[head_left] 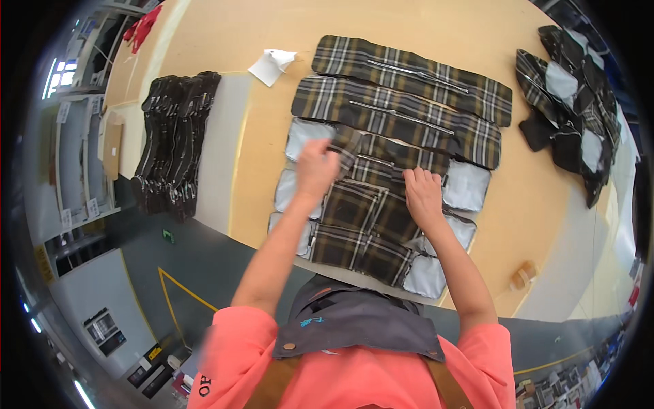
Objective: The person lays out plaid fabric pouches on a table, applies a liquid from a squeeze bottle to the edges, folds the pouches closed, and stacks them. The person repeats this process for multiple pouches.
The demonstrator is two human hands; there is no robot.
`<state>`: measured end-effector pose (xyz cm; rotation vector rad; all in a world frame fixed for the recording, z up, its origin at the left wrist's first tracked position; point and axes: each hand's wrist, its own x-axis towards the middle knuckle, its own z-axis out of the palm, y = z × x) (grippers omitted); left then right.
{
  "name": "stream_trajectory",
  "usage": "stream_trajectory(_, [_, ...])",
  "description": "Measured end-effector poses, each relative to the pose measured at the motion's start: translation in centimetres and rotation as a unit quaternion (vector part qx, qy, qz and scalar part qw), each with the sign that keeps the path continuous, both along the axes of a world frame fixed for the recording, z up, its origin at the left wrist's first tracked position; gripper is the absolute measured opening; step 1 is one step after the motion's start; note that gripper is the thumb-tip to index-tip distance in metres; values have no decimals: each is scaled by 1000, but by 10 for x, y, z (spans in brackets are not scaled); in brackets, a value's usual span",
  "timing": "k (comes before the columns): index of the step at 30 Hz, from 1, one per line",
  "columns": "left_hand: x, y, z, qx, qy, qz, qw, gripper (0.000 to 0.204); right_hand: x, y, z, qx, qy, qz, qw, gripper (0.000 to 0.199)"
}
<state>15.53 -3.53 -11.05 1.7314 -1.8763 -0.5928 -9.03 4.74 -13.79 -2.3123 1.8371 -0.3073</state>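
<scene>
Several plaid fabric pieces with zippers lie in overlapping rows on the table before me. The two farthest, a plaid piece [409, 65] and another plaid piece [388, 102], lie flat with zippers showing. Nearer pieces have silvery padded ends, such as the left silver pad [308, 138] and the right silver pad [466, 185]. My left hand [318, 168], slightly blurred, is closed at the left end of a folded plaid piece [349, 151]. On the same row, my right hand [424, 195] has its fingers curled onto the plaid cloth beside the right silver pad.
A stack of dark zippered strips [176, 140] lies at the left. A crumpled white scrap [272, 66] rests farther back. Plaid and silver pieces [572, 95] are heaped at the far right. Near the front right edge sits a small tan object [523, 275].
</scene>
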Motion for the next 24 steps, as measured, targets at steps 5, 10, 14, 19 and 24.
stream_trajectory(5, [74, -27, -1, 126, -105, 120, 979, 23, -3, 5, 18, -36, -65, -43, 996, 23])
stream_trajectory(10, [72, 0, -4, -117, -27, 160, 980, 38, 21, 6, 11, -25, -38, -74, 996, 29])
stream_trajectory(14, [38, 39, 6, -133, -24, -28, 990, 37, 28, 8, -24, -17, 28, -91, 995, 24])
stream_trajectory(19, [4, 50, -9, -107, -57, -144, 982, 40, 28, 4, -20, -23, -21, -88, 996, 18])
stream_trajectory(24, [22, 21, -42, -62, -186, -158, 968, 55, -27, 21, 16, -60, -267, -258, 926, 15])
